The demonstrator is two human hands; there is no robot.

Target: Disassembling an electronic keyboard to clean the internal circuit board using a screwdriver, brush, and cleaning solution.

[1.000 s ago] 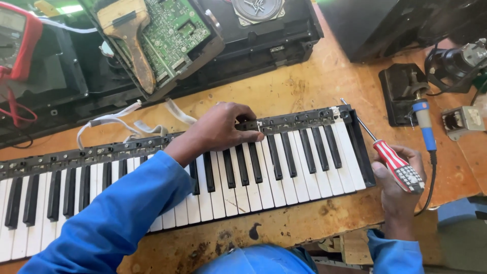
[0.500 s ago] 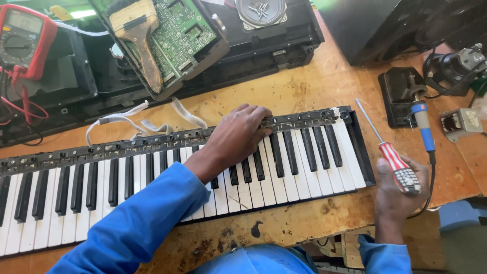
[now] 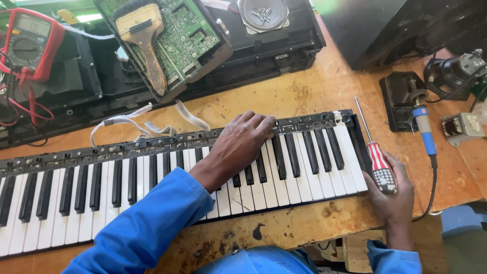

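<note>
Keyboard key assembly (image 3: pixel 127 187), a long strip of black and white keys taken out of its casing, lies slantwise across the worn wooden workbench (image 3: pixel 304 96), its right end near the bench's right side and its left end running out of the head view. Left hand (image 3: pixel 238 144) lies palm down on the keys right of the strip's middle, fingers loosely spread and holding nothing, the fingertips (image 3: pixel 264 122) touching the dark rail along the back of the keys; a blue sleeve (image 3: pixel 147 228) covers the forearm. Right hand (image 3: pixel 393 195) sits just beside the strip's right end, at the bench's front edge, closed around the red-and-white striped handle of a screwdriver (image 3: pixel 378 162), whose thin metal shaft points away from the person and runs alongside the end of the strip. Right of the screwdriver, a blue-handled soldering iron (image 3: pixel 422 127) rests with its tip on a black stand (image 3: pixel 398 94). Behind the keys lies the black opened keyboard casing (image 3: pixel 284 50), with a green circuit board (image 3: pixel 187 35) propped on it, a wooden paintbrush (image 3: pixel 142 35) on the board and a round speaker (image 3: pixel 263 14) beside it. White ribbon cables (image 3: pixel 147 124) trail between the casing and the key strip. 1 red multimeter (image 3: pixel 28 43) sits at the far left.
</note>
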